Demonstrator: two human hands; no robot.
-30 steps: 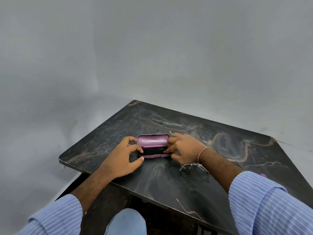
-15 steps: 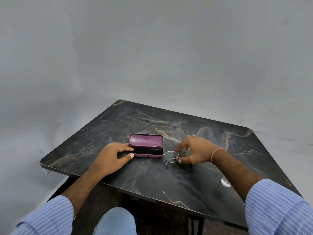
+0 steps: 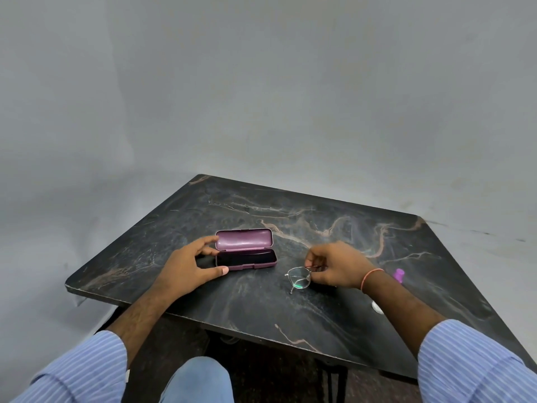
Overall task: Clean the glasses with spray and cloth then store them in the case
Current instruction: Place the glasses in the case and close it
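Observation:
A purple glasses case (image 3: 245, 250) lies open on the dark marbled table (image 3: 319, 309), lid tilted back, dark inside. My left hand (image 3: 190, 264) rests at the case's left end, fingers and thumb spread around it and touching it. To the right of the case, thin metal-framed glasses (image 3: 299, 279) are tilted up off the table. My right hand (image 3: 338, 264) pinches them by the frame near one temple. One lens shows; the rest of the frame is hidden behind my fingers.
A small purple object (image 3: 398, 275) lies on the table past my right wrist. A small whitish round thing (image 3: 377, 307) sits beside my right forearm. The table's near edge runs just in front of my knee (image 3: 197, 379). Grey wall behind.
My right hand left the case, moved right and picked up the glasses, now lifting them. The case lid stands further open. My left hand stays at the case's left end.

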